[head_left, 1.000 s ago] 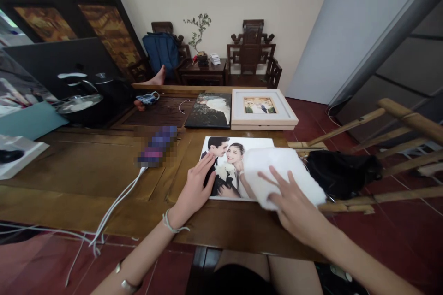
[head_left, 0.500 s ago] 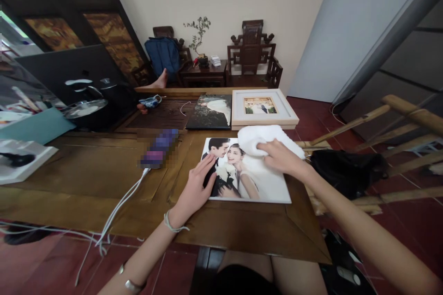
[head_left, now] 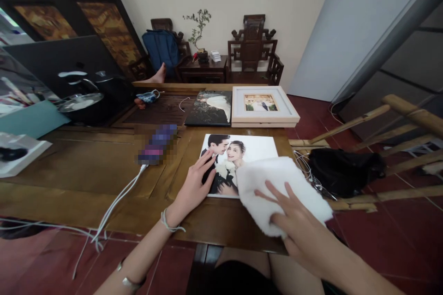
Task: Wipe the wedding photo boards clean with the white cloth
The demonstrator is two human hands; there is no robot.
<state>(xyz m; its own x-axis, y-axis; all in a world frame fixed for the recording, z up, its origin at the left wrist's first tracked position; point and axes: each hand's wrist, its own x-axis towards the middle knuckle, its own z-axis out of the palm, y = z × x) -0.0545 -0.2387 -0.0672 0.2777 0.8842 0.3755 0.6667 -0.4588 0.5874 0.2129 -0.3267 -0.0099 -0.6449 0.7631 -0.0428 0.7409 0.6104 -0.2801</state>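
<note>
Resting flat with fingers extended and slightly parted, the left hand (head_left: 195,177) lies on the left side of a photo panel (head_left: 226,170), touching it without clasping anything. The right hand (head_left: 297,221) has its fingers splayed on top of a white cloth (head_left: 277,170), not closed around it; whether the thumb nips a fold cannot be told. The panel lies flat on the wooden table (head_left: 207,221), under the left fingertips and partly under the cloth to their right. It would probably handle as a light, stiff board, smooth enough to slide and perhaps easy to scratch, so its opposite edges, clear of where the left fingers rest, look the best hold. The cloth should be light, soft and limp; a bunched fold under the right fingers would give the surest grasp. In looks, the panel is white with a thin pale edge, printed with two people in close pose, dark clothing just beside the left fingers and pale flowers between them and the right hand. The cloth is plain white, fluffy and uneven in outline, spilling past the panel's near side. Beyond both hands' fingers, well apart from them, lie a dark photo panel (head_left: 211,108) and, right beside it, a pale wooden frame (head_left: 294,115).
</note>
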